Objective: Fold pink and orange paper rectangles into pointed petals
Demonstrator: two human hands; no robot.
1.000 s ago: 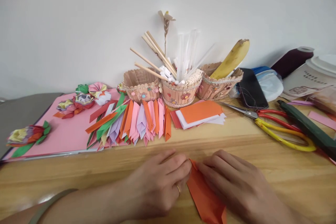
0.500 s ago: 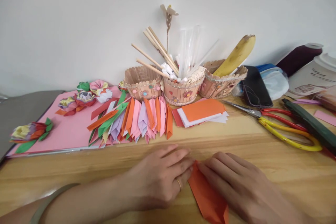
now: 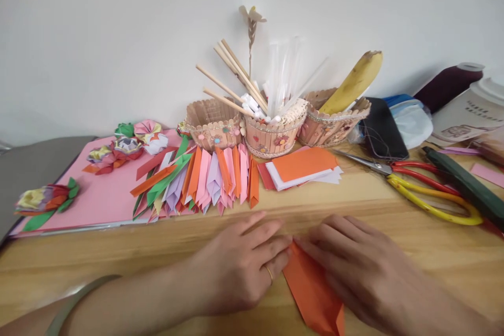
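An orange sheet of folded paper (image 3: 313, 289) lies on the wooden table near its front edge, its pointed end facing away from me. My left hand (image 3: 246, 262) has its fingertips at the left side of that tip, with a ring on one finger. From the right, my right hand (image 3: 362, 268) grips the paper's right edge, its thumb and index finger meeting the tip. The undersides of both hands are hidden. Beyond them lies a row of folded paper strips (image 3: 212, 181) in orange, pink, purple and green, beside a stack of orange and white paper pieces (image 3: 303, 165).
Three decorated wooden-stick baskets (image 3: 273, 139) stand by the wall, with sticks, straws and a banana (image 3: 354, 81). Scissors (image 3: 429, 189), a dark green tool (image 3: 464, 186) and a black phone (image 3: 384, 128) lie right. Paper flowers (image 3: 128, 147) rest on pink paper (image 3: 98, 194) at left.
My right hand has shifted slightly up and away along the paper's edge, with its fingers a little more curled. The left hand and the paper have barely moved.
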